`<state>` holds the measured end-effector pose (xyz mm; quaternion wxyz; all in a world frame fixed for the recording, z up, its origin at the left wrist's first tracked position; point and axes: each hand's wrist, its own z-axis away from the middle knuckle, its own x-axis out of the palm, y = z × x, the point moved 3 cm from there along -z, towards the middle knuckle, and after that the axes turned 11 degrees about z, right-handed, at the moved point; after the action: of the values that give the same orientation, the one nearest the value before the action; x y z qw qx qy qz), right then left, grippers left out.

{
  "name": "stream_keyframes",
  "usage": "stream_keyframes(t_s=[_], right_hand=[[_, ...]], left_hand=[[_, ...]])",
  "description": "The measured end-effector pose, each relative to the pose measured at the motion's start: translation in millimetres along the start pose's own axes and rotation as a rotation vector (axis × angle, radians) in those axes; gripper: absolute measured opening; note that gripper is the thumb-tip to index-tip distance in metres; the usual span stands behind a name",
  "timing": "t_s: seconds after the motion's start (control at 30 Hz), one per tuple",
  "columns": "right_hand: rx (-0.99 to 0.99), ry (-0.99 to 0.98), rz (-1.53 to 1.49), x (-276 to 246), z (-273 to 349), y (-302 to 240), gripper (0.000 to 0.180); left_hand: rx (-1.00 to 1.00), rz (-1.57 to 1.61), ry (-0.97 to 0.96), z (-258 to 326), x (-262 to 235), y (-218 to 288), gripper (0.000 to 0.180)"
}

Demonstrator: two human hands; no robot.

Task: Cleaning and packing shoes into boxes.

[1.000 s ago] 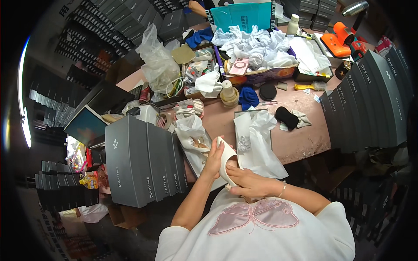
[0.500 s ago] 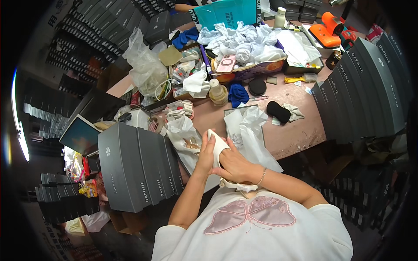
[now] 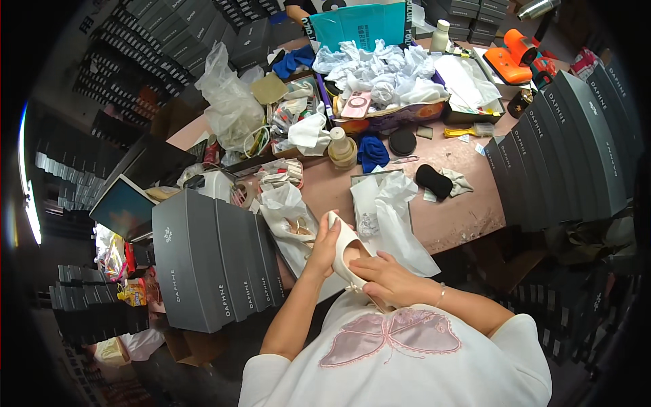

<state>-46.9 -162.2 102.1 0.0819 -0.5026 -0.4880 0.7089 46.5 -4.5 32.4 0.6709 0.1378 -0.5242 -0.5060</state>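
A white pointed-toe shoe [image 3: 347, 237] is held in front of my chest, its toe pointing away from me and its opening upward. My left hand [image 3: 325, 248] wraps round its left side near the toe. The fingers of my right hand [image 3: 391, 279] reach over the rear opening onto the inner sole, with the thumb by the heel edge. A pale strap [image 3: 354, 287] shows at the heel end. Left of my left hand, another white shoe [image 3: 296, 229] lies in white tissue paper. Beyond my right hand stands an open box [image 3: 364, 181] lined with tissue.
Stacked dark grey shoe boxes [image 3: 192, 261] stand close on the left, and more boxes [image 3: 566, 146] on the right. A black pad [image 3: 434, 181], a jar [image 3: 342, 150] and a blue cloth [image 3: 372, 152] lie across the pink table [image 3: 468, 216]. Crumpled white paper [image 3: 380, 71] fills a carton behind.
My right hand has drawn back from inside the shoe toward its heel, uncovering the inner sole. The shoe has turned so its opening faces up more. My left hand has shifted its grip to the side.
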Motion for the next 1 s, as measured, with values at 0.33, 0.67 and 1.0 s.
stream_keyframes(t_s=[0.33, 0.67, 1.0], right_hand=[[-0.039, 0.19, 0.452, -11, 1, -18, 0.067], [-0.076, 0.127, 0.011, -33, 21, -8, 0.046], [0.099, 0.2, 0.047, -37, -4, 12, 0.051]], left_hand=[[0.086, -0.088, -0.141, 6, 48, 27, 0.044], [0.073, -0.049, -0.174, 11, 58, 25, 0.044], [0.048, 0.037, -0.112, 8, 44, 22, 0.043]])
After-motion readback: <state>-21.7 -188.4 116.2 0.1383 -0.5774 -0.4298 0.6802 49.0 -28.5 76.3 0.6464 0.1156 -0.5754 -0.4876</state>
